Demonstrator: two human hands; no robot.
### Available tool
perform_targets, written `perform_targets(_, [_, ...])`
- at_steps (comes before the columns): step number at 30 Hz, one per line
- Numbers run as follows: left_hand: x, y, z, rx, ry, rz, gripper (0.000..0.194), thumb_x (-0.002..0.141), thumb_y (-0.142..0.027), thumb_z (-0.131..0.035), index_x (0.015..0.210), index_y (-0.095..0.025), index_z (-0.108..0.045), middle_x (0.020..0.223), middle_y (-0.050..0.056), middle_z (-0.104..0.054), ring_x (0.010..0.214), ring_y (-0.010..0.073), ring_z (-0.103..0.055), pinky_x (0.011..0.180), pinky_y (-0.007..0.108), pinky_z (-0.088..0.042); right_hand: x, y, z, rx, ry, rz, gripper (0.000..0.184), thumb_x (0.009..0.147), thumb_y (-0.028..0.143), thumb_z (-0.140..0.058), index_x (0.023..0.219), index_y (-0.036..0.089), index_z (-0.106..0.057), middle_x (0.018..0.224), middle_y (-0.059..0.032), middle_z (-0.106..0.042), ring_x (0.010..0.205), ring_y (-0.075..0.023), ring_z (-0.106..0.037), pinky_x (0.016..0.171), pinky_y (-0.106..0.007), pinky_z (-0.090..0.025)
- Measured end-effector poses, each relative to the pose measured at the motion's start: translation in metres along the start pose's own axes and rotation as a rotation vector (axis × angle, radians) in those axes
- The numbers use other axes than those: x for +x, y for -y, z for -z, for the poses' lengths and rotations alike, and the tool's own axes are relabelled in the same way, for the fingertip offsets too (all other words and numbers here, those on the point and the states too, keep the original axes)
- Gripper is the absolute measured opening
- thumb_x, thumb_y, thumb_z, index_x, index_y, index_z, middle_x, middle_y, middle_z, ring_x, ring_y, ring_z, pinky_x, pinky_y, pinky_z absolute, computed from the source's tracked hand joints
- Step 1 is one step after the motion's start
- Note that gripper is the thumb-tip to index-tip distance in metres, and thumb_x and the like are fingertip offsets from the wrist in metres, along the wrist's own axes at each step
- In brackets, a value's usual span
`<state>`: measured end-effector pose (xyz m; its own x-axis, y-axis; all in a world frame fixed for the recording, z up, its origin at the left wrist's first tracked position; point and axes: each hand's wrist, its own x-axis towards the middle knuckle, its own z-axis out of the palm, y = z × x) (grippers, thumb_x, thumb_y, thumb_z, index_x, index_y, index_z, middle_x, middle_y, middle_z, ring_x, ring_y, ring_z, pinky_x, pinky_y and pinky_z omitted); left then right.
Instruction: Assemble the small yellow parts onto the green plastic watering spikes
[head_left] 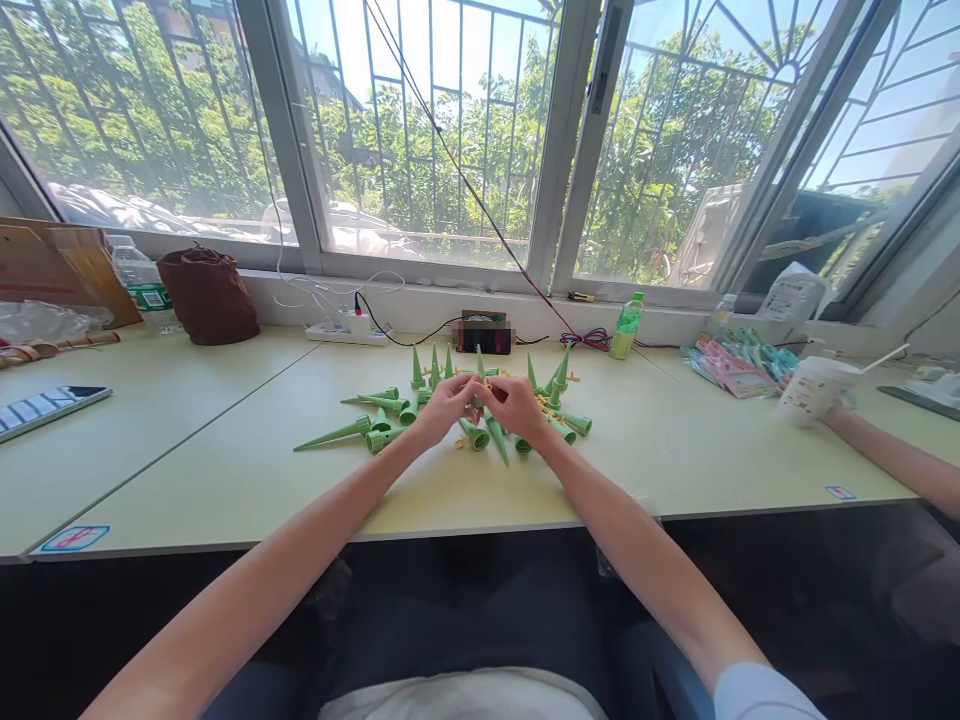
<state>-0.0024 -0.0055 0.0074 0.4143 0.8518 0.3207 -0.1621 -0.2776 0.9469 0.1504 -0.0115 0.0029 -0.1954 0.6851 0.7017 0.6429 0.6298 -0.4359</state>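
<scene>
Both of my hands meet over the middle of the pale table (pixel 225 470). My left hand (pixel 444 404) and my right hand (pixel 516 404) have their fingers closed together on a small green cone piece (pixel 480 392) held between them. Around them lie several green plastic cones (pixel 334 434), some flat on the table and some standing on end (pixel 417 368). Thin yellow pieces (pixel 553 408) are scattered among the cones on the right side.
A brown bag (pixel 208 295), a water bottle (pixel 142 283) and a cardboard box (pixel 60 270) stand at the back left. A phone (pixel 45 405) lies at the left. A power strip (pixel 346 330), a green bottle (pixel 626 326) and coloured packets (pixel 731 362) line the windowsill side. Another person's hand holds a paper cup (pixel 814 390) at the right.
</scene>
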Motion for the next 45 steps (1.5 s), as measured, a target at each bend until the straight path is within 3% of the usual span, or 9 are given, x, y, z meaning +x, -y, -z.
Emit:
perform_targets(3, [0.001, -0.002, 0.0, 0.03, -0.071, -0.012, 0.043, 0.074, -0.056, -0.069, 0.087, -0.016, -0.06, 0.068, -0.001, -0.057, 0.05, 0.0084, -0.053, 0.044, 0.022, -0.044, 0.001, -0.003, 0.0, 0.005, -0.055, -0.051, 0.056, 0.093, 0.06, -0.036, 0.055, 0.019, -0.039, 0.052, 0.0031, -0.037, 0.055, -0.0103, -0.027, 0.054, -0.025, -0.027])
perform_targets(10, [0.003, -0.002, -0.002, 0.012, -0.165, -0.012, 0.042, 0.072, -0.054, -0.072, 0.083, -0.018, -0.052, 0.06, -0.005, -0.051, 0.044, 0.0077, -0.05, 0.037, 0.02, -0.039, 0.003, -0.004, 0.002, 0.095, -0.088, -0.138, 0.055, 0.098, 0.055, -0.026, 0.06, 0.019, -0.045, 0.056, 0.0006, -0.046, 0.055, -0.0116, -0.039, 0.057, -0.027, -0.03])
perform_targets(13, [0.004, -0.001, -0.003, 0.014, -0.207, -0.04, 0.043, 0.07, -0.052, -0.074, 0.079, -0.018, -0.049, 0.062, -0.005, -0.052, 0.046, 0.0084, -0.053, 0.038, 0.02, -0.041, 0.003, -0.002, 0.004, 0.107, -0.073, -0.174, 0.046, 0.094, 0.055, -0.038, 0.069, 0.019, -0.052, 0.057, 0.0015, -0.05, 0.055, -0.0118, -0.043, 0.057, -0.026, -0.033])
perform_targets(16, [0.004, -0.002, -0.002, 0.033, -0.271, -0.059, 0.042, 0.07, -0.05, -0.074, 0.076, -0.018, -0.047, 0.061, -0.004, -0.054, 0.047, 0.009, -0.054, 0.04, 0.02, -0.044, 0.002, -0.004, 0.002, 0.119, 0.004, -0.162, 0.036, 0.084, 0.054, -0.057, 0.09, 0.018, -0.059, 0.064, 0.0024, -0.057, 0.056, -0.0115, -0.049, 0.058, -0.024, -0.036])
perform_targets(19, [0.005, -0.002, -0.001, 0.061, -0.327, -0.058, 0.04, 0.07, -0.048, -0.074, 0.075, -0.018, -0.049, 0.061, -0.003, -0.056, 0.048, 0.0088, -0.053, 0.041, 0.02, -0.044, 0.001, -0.008, -0.001, 0.087, 0.054, -0.14, 0.046, 0.076, 0.052, -0.066, 0.107, 0.019, -0.058, 0.078, 0.0003, -0.062, 0.059, -0.0113, -0.053, 0.058, -0.023, -0.038])
perform_targets(22, [0.004, -0.003, -0.001, 0.088, -0.339, -0.066, 0.038, 0.069, -0.048, -0.074, 0.074, -0.017, -0.051, 0.062, -0.002, -0.058, 0.05, 0.0088, -0.053, 0.041, 0.019, -0.044, 0.0, -0.011, -0.003, 0.037, 0.062, -0.132, 0.048, 0.075, 0.049, -0.066, 0.111, 0.02, -0.056, 0.083, -0.0004, -0.062, 0.061, -0.0115, -0.053, 0.059, -0.023, -0.039])
perform_targets(30, [0.005, 0.002, -0.001, 0.157, -0.321, -0.103, 0.038, 0.067, -0.048, -0.076, 0.069, -0.016, -0.056, 0.064, 0.0, -0.061, 0.048, 0.0073, -0.051, 0.044, 0.02, -0.043, 0.001, -0.013, -0.004, -0.014, 0.037, -0.124, 0.039, 0.077, 0.047, -0.063, 0.104, 0.02, -0.056, 0.079, -0.0006, -0.059, 0.061, -0.0131, -0.052, 0.058, -0.023, -0.036])
perform_targets(35, [0.006, 0.004, 0.0, 0.186, -0.305, -0.119, 0.037, 0.066, -0.047, -0.077, 0.07, -0.015, -0.058, 0.064, 0.0, -0.061, 0.05, 0.0084, -0.052, 0.045, 0.021, -0.045, 0.001, -0.013, -0.003, 0.033, 0.015, -0.084, 0.028, 0.078, 0.047, -0.062, 0.08, 0.02, -0.055, 0.063, 0.0041, -0.05, 0.055, -0.0104, -0.043, 0.055, -0.022, -0.032])
perform_targets(45, [0.006, 0.004, 0.001, 0.153, -0.304, -0.107, 0.041, 0.061, -0.048, -0.08, 0.07, -0.015, -0.059, 0.068, 0.002, -0.061, 0.057, 0.012, -0.057, 0.045, 0.022, -0.047, 0.001, -0.01, 0.001, 0.057, 0.008, -0.078, 0.034, 0.078, 0.052, -0.061, 0.071, 0.019, -0.054, 0.055, 0.0058, -0.044, 0.053, -0.009, -0.035, 0.054, -0.023, -0.03])
